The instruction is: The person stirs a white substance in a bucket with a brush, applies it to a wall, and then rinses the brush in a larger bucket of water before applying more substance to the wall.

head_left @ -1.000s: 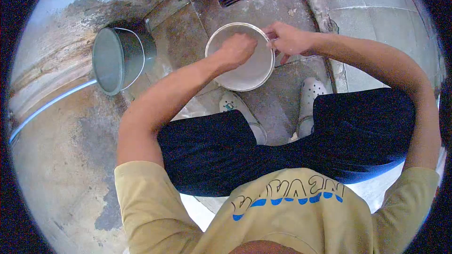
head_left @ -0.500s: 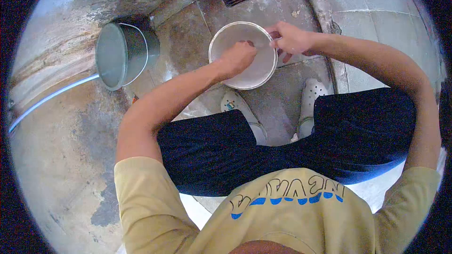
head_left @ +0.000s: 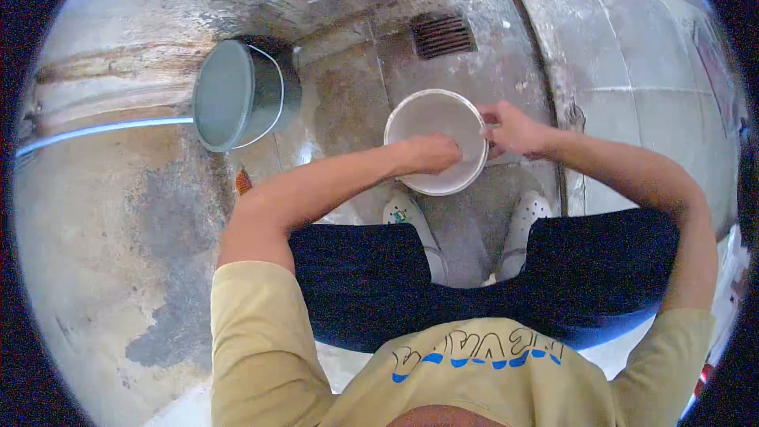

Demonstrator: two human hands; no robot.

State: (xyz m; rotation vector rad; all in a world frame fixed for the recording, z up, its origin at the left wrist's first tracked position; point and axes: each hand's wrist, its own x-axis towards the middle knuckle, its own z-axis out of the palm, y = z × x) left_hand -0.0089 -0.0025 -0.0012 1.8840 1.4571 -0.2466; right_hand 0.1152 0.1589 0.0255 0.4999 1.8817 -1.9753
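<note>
A white bucket point(head_left: 449, 115) is in front of me, its open mouth facing up. My left hand point(head_left: 435, 153) is inside it, over the near part of the opening, with the fingers curled closed. Whatever those fingers hold, if anything, is hidden. At the right side of the bucket my right hand point(head_left: 515, 130) grips the rim, thumb and fingers on either side of the wall.
To the left stands a grey-green bucket point(head_left: 225, 95) with a wire handle; a pale blue hose point(head_left: 111, 127) reaches its side. A small orange object point(head_left: 243, 182) lies near my left forearm. Beyond is a floor drain grate point(head_left: 444, 35). My clogs point(head_left: 528, 225) are below the white bucket.
The camera view has shifted, so everything appears lower in the picture. My left hand has moved toward the near right inside of the bucket. My right hand stays at the rim.
</note>
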